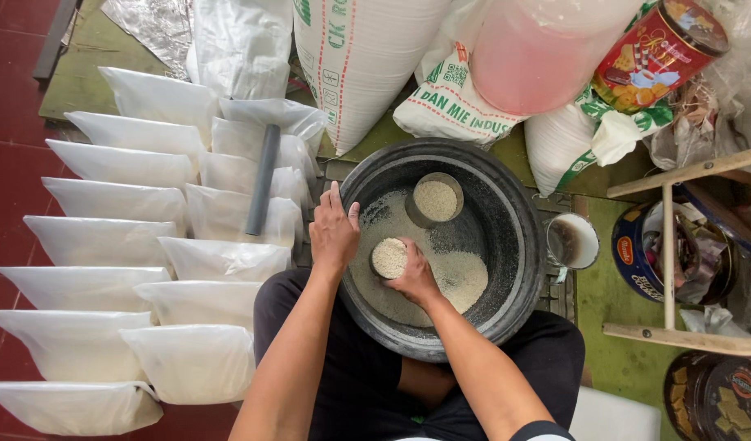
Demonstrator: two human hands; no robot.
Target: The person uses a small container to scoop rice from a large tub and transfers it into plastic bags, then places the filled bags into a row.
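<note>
A large dark round basin (506, 245) sits in front of my lap, with white grains spread over its bottom. My right hand (414, 278) holds a small cup (388, 258) heaped with the grains, inside the basin near its left side. My left hand (334, 233) rests flat on the basin's left rim, fingers together, holding nothing. A second metal cup (435, 199) full of grains stands in the basin, farther back.
Several filled clear plastic bags (139, 269) lie in rows on the red floor to the left, with a grey tube (263, 180) across them. Large sacks (359, 57) and a pink container (539, 53) stand behind. Tins (659, 53), a small pot (573, 242) and a wooden frame (677, 245) are on the right.
</note>
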